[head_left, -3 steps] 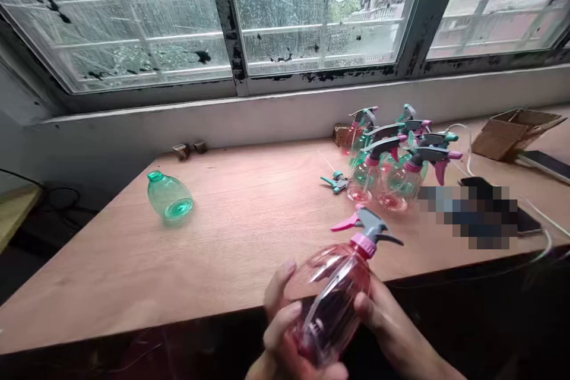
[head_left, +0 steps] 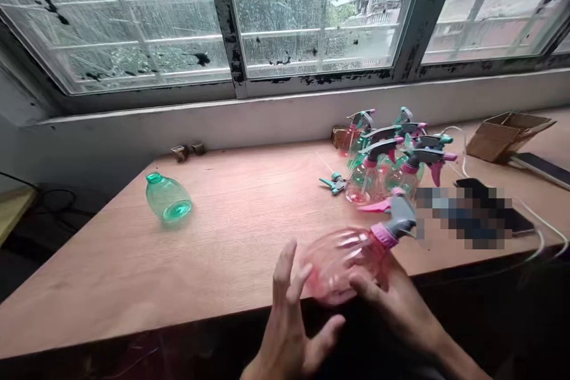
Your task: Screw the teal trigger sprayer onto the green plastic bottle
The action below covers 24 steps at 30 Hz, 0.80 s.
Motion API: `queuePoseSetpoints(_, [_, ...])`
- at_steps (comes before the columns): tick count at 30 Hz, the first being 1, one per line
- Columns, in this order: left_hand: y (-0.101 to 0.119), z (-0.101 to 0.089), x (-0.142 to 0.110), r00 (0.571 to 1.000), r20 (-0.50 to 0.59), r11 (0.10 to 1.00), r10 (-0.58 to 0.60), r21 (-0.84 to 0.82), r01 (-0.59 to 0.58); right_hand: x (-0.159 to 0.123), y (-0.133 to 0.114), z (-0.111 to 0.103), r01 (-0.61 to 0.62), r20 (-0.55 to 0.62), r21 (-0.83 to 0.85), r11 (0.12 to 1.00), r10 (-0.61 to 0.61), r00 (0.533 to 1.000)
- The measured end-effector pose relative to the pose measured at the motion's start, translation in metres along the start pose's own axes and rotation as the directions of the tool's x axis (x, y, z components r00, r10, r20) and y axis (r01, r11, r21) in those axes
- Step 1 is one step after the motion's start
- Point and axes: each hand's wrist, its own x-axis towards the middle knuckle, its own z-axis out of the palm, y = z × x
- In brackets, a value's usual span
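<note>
A clear pink spray bottle [head_left: 341,255] with a grey and pink trigger head tilts over the table's front edge, its head toward the upper right. My right hand [head_left: 387,297] grips its body from the right, thumb in front and the other fingers hidden behind. Just left of the bottle's base, my left hand [head_left: 294,314] has its fingers spread and holds nothing. Beyond, a loose teal and grey spray head [head_left: 335,183] lies beside a group of spray bottles [head_left: 360,184]. A green bottle without a head [head_left: 168,197] rests at the left.
The wooden table [head_left: 231,237] runs beneath a barred window. A cardboard box [head_left: 507,135], a dark phone-like slab [head_left: 545,169] and a white cable [head_left: 541,243] lie at the right. Small brown blocks [head_left: 180,153] sit by the wall. A blurred patch covers something right of the bottles.
My left hand has let go of the pink spray bottle and opened. My right hand has moved the bottle up and right, tipping it further over.
</note>
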Motion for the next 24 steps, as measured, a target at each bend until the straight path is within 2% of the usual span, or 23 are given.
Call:
queuePoseSetpoints(2, [-0.004,-0.008,0.004,0.986,0.101,0.985,-0.132,0.125,0.119,0.014,0.008,-0.018,0.03,-0.198,-0.259,0.965,-0.084,0.977])
queuePoseSetpoints(4, [-0.013,-0.014,0.008,0.961,0.11,0.948,-0.255,0.221,0.227,0.029,0.015,-0.038,0.048,-0.306,-0.435,0.899,-0.198,0.931])
queuePoseSetpoints(6, [-0.031,-0.024,0.013,0.933,0.061,0.899,-0.355,0.297,0.323,0.043,0.022,-0.056,0.018,-0.378,-0.501,0.865,-0.238,0.895])
queuePoseSetpoints(8, [-0.056,-0.04,0.02,0.875,-0.032,0.813,-0.483,0.354,0.462,0.053,0.028,-0.067,-0.028,-0.431,-0.521,0.853,-0.235,0.871])
queuePoseSetpoints(10, [-0.085,-0.066,0.029,0.814,-0.155,0.73,-0.56,0.371,0.574,0.059,0.036,-0.073,-0.052,-0.436,-0.545,0.837,-0.23,0.87])
queuePoseSetpoints(12, [-0.114,-0.099,0.041,0.768,-0.269,0.67,-0.582,0.377,0.64,0.063,0.044,-0.074,-0.057,-0.415,-0.575,0.816,-0.231,0.88])
queuePoseSetpoints(14, [-0.14,-0.131,0.052,0.704,-0.384,0.602,-0.598,0.366,0.71,0.065,0.051,-0.073,-0.064,-0.41,-0.593,0.802,-0.233,0.882])
queuePoseSetpoints(16, [-0.16,-0.157,0.063,0.632,-0.451,0.533,-0.63,0.34,0.775,0.068,0.057,-0.071,-0.067,-0.424,-0.609,0.79,-0.253,0.87])
queuePoseSetpoints(18, [-0.175,-0.173,0.07,0.58,-0.468,0.478,-0.666,0.329,0.814,0.07,0.061,-0.069,-0.052,-0.433,-0.64,0.766,-0.304,0.849])
queuePoseSetpoints(21, [-0.188,-0.181,0.077,0.548,-0.478,0.422,-0.686,0.352,0.835,0.065,0.058,-0.064,0.029,-0.416,-0.724,0.69,-0.469,0.779])
queuePoseSetpoints(24, [-0.192,-0.18,0.078,0.561,-0.466,0.411,-0.684,0.39,0.824,0.049,0.047,-0.05,0.142,-0.349,-0.819,0.556,-0.679,0.646])
